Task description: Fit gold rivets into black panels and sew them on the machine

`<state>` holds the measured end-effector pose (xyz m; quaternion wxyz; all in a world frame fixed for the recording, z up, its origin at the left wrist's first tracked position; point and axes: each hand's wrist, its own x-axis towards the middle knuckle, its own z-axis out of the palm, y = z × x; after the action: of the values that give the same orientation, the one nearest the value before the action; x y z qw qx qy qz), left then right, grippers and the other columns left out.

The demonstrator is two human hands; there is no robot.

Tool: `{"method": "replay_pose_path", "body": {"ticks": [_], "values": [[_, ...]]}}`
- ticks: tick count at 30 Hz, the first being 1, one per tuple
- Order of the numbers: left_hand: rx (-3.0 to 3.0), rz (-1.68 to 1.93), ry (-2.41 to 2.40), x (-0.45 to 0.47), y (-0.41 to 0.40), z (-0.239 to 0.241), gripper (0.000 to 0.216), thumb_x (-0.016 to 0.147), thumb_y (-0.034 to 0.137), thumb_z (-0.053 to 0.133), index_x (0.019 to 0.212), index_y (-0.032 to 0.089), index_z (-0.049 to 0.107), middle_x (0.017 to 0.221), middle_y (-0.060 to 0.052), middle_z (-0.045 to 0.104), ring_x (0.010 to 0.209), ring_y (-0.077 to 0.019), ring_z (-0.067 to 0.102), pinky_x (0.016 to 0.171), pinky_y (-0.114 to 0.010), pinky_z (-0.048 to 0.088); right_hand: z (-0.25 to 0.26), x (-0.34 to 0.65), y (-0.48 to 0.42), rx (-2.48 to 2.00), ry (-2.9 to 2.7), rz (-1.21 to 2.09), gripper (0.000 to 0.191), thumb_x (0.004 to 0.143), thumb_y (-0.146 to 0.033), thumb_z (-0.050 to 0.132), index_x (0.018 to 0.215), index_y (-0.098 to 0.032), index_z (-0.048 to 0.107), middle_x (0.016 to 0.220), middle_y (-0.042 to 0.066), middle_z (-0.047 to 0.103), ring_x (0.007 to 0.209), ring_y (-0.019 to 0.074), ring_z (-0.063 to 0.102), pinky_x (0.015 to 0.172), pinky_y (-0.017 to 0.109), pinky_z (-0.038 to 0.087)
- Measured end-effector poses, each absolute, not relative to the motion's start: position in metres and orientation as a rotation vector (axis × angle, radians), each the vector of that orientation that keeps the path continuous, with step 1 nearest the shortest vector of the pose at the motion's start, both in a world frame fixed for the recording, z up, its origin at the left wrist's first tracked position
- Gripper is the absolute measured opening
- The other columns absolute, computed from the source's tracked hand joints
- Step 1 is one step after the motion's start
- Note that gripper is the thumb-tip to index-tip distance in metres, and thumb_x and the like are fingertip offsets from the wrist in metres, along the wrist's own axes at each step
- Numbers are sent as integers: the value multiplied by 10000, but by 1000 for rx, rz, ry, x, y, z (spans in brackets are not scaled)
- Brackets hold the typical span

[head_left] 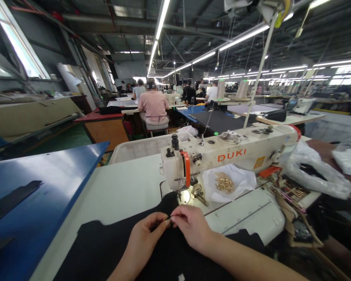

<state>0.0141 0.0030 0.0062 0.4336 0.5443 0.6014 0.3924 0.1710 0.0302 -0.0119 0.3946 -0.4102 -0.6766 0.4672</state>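
My left hand [144, 238] and my right hand [191, 228] meet fingertip to fingertip over a large black fabric piece [105, 242]. Both are closed in a pinch, and a small dark bit shows between the fingertips, too small to name. The black fabric spreads across the front of the sewing table [119, 187], and one narrow end reaches toward the needle area of a white sewing machine [234, 152] marked DUKI. Its lamp lights the needle plate [185, 196] just beyond my hands.
Gold-coloured metal rings or buckles [224, 182] lie in a white wrapper [242, 175] under the machine arm. To the left, a blue table [61, 171] carries dark strips [14, 201]. A clear plastic bag [324, 175] is at right. A person in a pink shirt [153, 105] sits ahead.
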Motion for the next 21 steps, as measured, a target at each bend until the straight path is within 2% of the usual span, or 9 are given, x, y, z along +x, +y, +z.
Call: {"method": "replay_pose_path", "body": {"ticks": [6, 15, 18, 21], "values": [[1420, 854, 1491, 10, 8, 8, 271, 671, 474, 650, 700, 213, 717, 754, -21, 712, 764, -224, 623, 729, -271, 463, -10, 174, 32, -1060, -1704, 1229, 119, 787, -102, 543, 724, -171, 616, 607, -28, 592, 589, 110, 582, 567, 200, 420], [1583, 802, 1455, 5, 11, 4, 303, 743, 482, 579, 693, 213, 709, 731, -15, 708, 742, -209, 627, 706, -256, 470, -15, 173, 35, -1068, -1645, 1352, 119, 770, -76, 522, 713, -162, 580, 614, -30, 577, 545, 97, 574, 519, 180, 425], [1629, 822, 1461, 2, 13, 1, 335, 777, 490, 531, 766, 203, 702, 787, -23, 714, 782, -215, 643, 743, -281, 503, -14, 173, 35, -1110, -1613, 1389, 126, 774, -60, 514, 713, -155, 570, 631, -25, 581, 549, 91, 578, 529, 176, 437], [1816, 929, 1577, -1, 15, -8, 365, 840, 441, 442, 987, 196, 669, 1039, -50, 695, 994, -229, 625, 917, -349, 485, -11, 174, 34, -1152, -1624, 1415, 131, 784, -52, 510, 716, -150, 565, 633, -20, 578, 558, 95, 585, 544, 182, 452]]}}
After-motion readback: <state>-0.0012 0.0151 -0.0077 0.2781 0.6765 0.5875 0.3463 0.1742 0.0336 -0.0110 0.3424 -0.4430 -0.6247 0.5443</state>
